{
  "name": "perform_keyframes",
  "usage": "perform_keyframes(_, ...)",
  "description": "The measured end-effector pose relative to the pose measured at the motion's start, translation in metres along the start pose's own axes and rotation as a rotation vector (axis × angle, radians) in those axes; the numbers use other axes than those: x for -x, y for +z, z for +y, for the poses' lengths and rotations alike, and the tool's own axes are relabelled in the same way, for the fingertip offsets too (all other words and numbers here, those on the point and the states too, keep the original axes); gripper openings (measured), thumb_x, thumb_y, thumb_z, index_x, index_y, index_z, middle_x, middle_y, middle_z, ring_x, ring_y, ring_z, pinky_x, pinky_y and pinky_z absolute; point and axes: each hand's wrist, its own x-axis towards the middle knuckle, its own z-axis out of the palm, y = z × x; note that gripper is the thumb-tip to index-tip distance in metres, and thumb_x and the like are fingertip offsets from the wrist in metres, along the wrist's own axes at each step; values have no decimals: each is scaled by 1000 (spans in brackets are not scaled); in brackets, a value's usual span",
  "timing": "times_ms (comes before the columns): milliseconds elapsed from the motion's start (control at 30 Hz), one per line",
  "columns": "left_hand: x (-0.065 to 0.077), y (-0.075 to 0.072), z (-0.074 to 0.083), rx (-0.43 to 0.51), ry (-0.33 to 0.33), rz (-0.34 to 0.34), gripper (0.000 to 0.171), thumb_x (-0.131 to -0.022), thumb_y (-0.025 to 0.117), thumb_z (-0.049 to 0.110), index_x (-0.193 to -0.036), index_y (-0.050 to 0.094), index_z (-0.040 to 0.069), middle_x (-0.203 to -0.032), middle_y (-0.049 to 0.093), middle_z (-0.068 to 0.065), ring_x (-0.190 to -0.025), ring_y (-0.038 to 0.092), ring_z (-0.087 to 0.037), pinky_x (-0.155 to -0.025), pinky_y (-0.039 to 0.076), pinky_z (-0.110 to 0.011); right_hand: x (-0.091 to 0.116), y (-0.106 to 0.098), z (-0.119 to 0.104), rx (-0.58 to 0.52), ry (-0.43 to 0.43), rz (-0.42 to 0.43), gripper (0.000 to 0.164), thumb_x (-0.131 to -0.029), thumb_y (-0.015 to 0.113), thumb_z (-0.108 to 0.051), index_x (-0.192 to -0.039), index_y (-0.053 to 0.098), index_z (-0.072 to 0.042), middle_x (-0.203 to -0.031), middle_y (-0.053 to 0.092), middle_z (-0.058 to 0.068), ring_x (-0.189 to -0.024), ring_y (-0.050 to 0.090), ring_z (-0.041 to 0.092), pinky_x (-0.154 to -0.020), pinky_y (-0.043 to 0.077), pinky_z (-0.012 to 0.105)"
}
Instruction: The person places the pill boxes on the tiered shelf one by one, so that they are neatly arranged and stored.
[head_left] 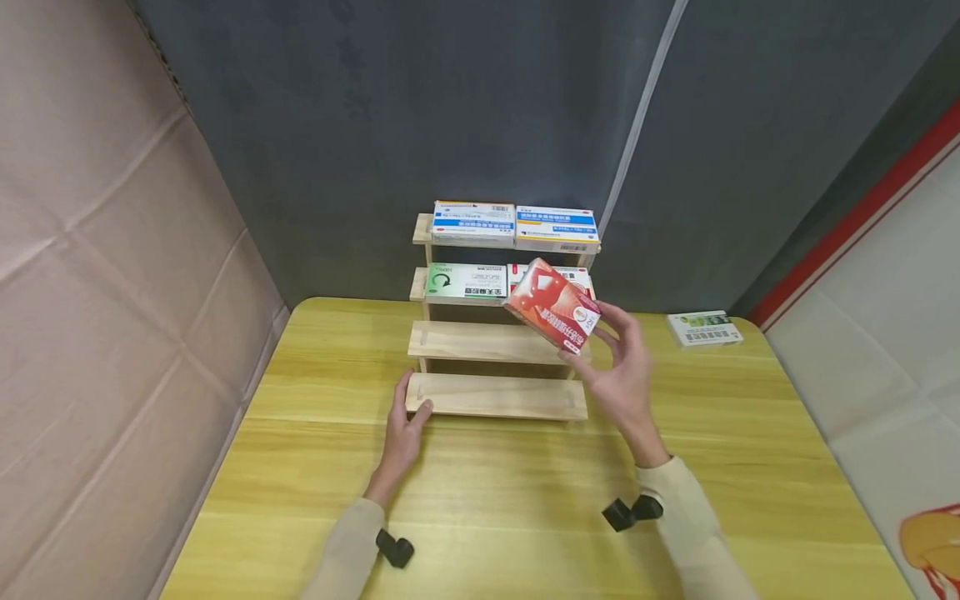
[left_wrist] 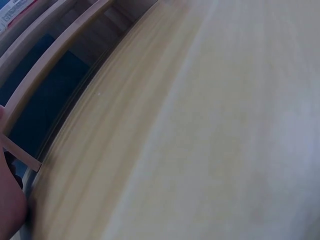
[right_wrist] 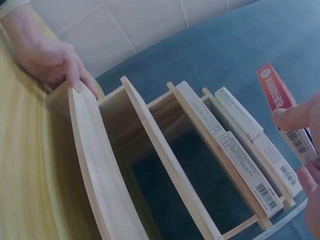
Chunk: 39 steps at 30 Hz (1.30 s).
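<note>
My right hand (head_left: 626,375) holds a red medicine box (head_left: 551,304) tilted in the air, gripped at its right end between thumb and fingers. The box hangs before the right side of a stepped wooden rack (head_left: 495,395). At the rack's lowest step, my left hand (head_left: 402,429) grips the left end, thumb on top. The right wrist view also shows the left hand (right_wrist: 52,60) at that end. On the second step from the top lie a green-and-white box (head_left: 467,281) and a red-and-white box (head_left: 525,273), partly hidden behind the held one.
Two blue-and-white boxes (head_left: 474,223) lie side by side on the top step. A white-and-green box (head_left: 703,328) lies on the wooden table (head_left: 487,508) at the back right. A dark panel (head_left: 405,100) stands behind the rack, and light walls flank both sides.
</note>
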Motion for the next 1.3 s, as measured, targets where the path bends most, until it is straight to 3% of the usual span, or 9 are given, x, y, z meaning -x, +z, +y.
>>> perform_keyframes(300,0,0,3,4,-1,-5,67,-105,51,23,-162,19,15,-170,16,-10,-157,10,-36,-126,7,-64,3,3,3,-4,-18,-119,74,-71,79,21,-137,44,16,-140,50,30,-126,53,6,-103,51,17)
perform_keyframes(733,0,1,4,-1,3,-2,67,-104,51,22,-162,19,17,-170,16,-10,-157,10,-36,-126,6,-65,6,10,8,14,7,-245,78,-70,83,16,-141,50,11,-145,54,24,-128,55,35,-107,52,29)
perform_keyframes(967,0,1,5,-2,-5,0,67,-104,52,21,-162,19,15,-170,16,-10,-157,10,-37,-126,6,-66,7,15,43,25,-2,-306,80,-69,87,10,-142,55,-2,-142,57,16,-124,60,33,-105,53,32)
perform_keyframes(1100,0,1,4,-2,-5,4,68,-103,52,20,-162,19,15,-171,15,-11,-157,9,-37,-125,6,-66,7,18,45,26,29,-368,81,-70,87,9,-143,54,-2,-143,56,17,-125,59,36,-105,53,43)
perform_keyframes(1300,-1,0,5,-3,0,7,68,-103,53,19,-162,20,13,-170,16,-13,-157,10,-39,-125,6,-67,4,25,50,58,102,-453,80,-74,87,1,-146,53,-8,-148,53,12,-131,56,33,-108,52,45)
